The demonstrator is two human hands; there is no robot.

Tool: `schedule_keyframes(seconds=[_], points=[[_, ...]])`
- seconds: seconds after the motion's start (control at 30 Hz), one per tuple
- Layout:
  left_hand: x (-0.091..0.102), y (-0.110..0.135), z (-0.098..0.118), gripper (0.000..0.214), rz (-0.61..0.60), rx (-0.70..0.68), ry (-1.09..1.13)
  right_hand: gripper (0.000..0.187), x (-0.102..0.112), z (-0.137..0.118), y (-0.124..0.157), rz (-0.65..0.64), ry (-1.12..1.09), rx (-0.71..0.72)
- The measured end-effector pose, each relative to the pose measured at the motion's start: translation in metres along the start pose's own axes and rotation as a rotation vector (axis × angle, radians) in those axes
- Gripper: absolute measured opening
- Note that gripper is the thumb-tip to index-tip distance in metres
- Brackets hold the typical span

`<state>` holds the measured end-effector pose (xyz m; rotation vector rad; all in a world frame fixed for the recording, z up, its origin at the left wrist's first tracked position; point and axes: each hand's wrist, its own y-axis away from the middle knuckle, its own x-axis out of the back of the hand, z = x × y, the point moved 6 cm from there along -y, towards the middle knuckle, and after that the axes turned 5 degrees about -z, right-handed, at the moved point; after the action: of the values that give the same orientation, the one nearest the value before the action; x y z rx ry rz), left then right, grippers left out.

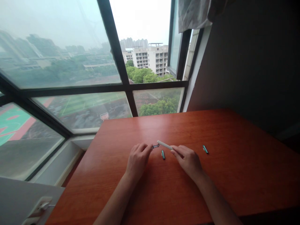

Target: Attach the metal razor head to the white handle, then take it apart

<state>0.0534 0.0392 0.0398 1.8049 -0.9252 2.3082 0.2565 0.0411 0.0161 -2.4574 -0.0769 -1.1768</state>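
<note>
My right hand (187, 159) is closed round a slim white handle (164, 145) that points left across the reddish wooden table (234, 175). My left hand (137, 159) pinches the small metal head (156, 146) at the handle's left tip. A small teal and black cartridge (163, 154) lies on the table between my hands, just below the handle. A second teal cartridge (205, 149) lies to the right of my right hand.
A large window (93, 78) stands behind the table, overlooking buildings, trees and sports courts. A dark wall (253, 62) runs along the right side. A white fitting (39, 207) sits at the lower left, beside the table's left edge.
</note>
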Motion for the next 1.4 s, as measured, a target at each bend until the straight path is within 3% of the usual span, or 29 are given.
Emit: schedule_keyframes(seconds=[0.5,0.67,0.77,1.03,1.17,1.4], points=[[0.0,-0.001,0.0,0.024,-0.032,0.008,0.019,0.027,0.001,-0.002,0.0,-0.021,-0.002,-0.02],[-0.002,-0.001,0.001,0.025,-0.052,-0.008,0.073,0.028,0.002,0.003,-0.001,0.025,-0.03,-0.066],[-0.002,0.0,-0.001,0.024,-0.024,0.016,0.209,0.032,0.003,0.005,-0.002,0.021,-0.188,-0.093],[-0.004,-0.002,-0.011,0.022,0.062,0.161,0.706,0.043,-0.012,0.008,-0.002,-0.183,-0.701,-0.258],[-0.004,-0.002,-0.018,0.024,0.078,0.234,0.78,0.044,-0.02,0.007,0.001,-0.257,-0.871,-0.312],[-0.007,-0.004,-0.009,0.024,-0.015,0.176,0.794,0.044,-0.02,0.002,0.003,-0.27,-0.961,-0.338]])
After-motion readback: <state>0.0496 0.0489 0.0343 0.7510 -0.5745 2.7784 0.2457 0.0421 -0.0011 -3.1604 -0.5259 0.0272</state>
